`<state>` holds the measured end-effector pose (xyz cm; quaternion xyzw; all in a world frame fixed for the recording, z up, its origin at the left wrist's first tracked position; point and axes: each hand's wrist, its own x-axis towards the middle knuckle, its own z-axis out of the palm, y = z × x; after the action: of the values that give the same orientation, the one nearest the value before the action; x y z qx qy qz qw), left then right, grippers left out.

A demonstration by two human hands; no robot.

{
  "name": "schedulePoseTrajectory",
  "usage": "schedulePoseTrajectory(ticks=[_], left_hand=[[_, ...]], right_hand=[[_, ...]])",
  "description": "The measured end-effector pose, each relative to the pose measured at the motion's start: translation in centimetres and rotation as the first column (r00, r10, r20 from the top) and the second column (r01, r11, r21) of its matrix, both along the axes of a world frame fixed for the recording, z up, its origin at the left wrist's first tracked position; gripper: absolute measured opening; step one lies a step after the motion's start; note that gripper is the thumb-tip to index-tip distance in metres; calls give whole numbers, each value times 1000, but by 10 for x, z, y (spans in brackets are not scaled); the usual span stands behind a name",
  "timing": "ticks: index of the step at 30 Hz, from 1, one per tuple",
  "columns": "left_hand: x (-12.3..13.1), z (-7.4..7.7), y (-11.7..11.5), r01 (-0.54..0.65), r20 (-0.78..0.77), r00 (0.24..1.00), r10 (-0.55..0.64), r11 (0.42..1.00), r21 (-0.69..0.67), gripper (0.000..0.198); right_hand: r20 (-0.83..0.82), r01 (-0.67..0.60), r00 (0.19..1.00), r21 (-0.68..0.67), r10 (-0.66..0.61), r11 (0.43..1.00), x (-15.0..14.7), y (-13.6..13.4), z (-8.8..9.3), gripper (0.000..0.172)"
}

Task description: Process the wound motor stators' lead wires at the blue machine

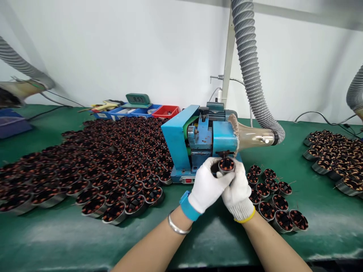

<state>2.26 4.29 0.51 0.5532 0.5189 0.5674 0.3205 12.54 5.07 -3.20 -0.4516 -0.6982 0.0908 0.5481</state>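
Left hand point(207, 185) and right hand point(239, 192), both gloved, are jointly grasping one wound stator point(227, 164), holding it at the near face of the blue machine point(198, 139).

Bright, even overhead light; soft shadows, edges bowed and blurred.

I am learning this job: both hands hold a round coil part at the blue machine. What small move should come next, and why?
Probably lift the round metal stator with copper windings slightly towards the small dark fitting of the blue box-shaped machine: the left hand and right hand hold it just below.
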Motion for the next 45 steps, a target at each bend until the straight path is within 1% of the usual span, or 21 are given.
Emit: schedulePoseTrajectory(ticks=[2,4,5,7,9,10,11,13,15,17,18,19,20,22,24,27,31,35,39,42,45], left_hand=[[-4,-2,-10,37,-30,999,-36,999,39,44],[-11,-6,-18,181,19,983,-182,982,50,57],[-16,-7,-21,268,84,959,-271,962,46,61],[-25,-10,-23,426,264,869,-419,904,32,60],[-32,-10,-23,506,425,776,-466,862,20,55],[-35,-10,-22,510,469,757,-456,860,14,53],[-36,-10,-21,487,485,764,-426,873,-1,53],[-35,-9,-18,385,464,825,-322,922,-45,50],[-31,-11,-17,246,415,889,-192,966,-80,48],[-27,-14,-16,127,374,923,-88,989,-82,52],[-24,-16,-17,93,350,935,-62,993,-72,55],[-22,-17,-17,76,318,947,-53,995,-59,56],[-20,-18,-17,73,277,959,-57,996,-48,56],[-17,-19,-17,78,190,979,-69,996,-43,52],[-13,-18,-13,70,147,987,-59,995,-67,48],[-8,-13,-3,23,125,992,-9,994,-110,44],[-1,-3,9,-50,47,997,55,994,-101,42],[2,5,12,-62,33,997,66,993,-97,37],[2,9,15,-73,5,997,74,995,-71,34],[2,10,16,-73,-6,997,73,996,-54,31],[3,9,16,-40,41,998,43,996,-77,34]], right_hand=[[17,-59,998,110,58,992,3,-5,0,45],[57,-114,993,202,104,973,6,-9,3,46],[79,-139,989,218,124,966,7,-10,5,47],[109,-195,978,174,178,965,9,-11,9,52],[111,-265,961,107,254,958,11,-11,13,56],[102,-297,952,81,289,951,11,-11,14,58],[86,-318,946,43,314,947,12,-12,15,62],[26,-339,939,-70,342,938,11,-13,13,69],[-116,-419,907,-173,404,891,9,-14,8,71],[-337,-566,806,-196,487,801,6,-16,4,64],[-440,-626,742,-184,506,758,5,-16,2,60],[-520,-656,695,-178,496,733,3,-17,1,55],[-572,-655,680,-190,460,732,1,-18,1,50],[-610,-594,711,-253,351,763,-2,-18,2,44],[-631,-541,734,-315,254,780,-6,-15,4,43],[-654,-508,732,-336,192,793,-8,-5,6,44],[-608,-421,777,-313,161,852,-5,9,14,42],[-561,-415,813,-369,157,831,1,15,26,40],[-483,-407,855,-399,189,822,6,12,39,40],[-419,-376,887,-415,193,829,10,9,42,43],[-413,-382,887,-406,206,831,12,7,40,44]])
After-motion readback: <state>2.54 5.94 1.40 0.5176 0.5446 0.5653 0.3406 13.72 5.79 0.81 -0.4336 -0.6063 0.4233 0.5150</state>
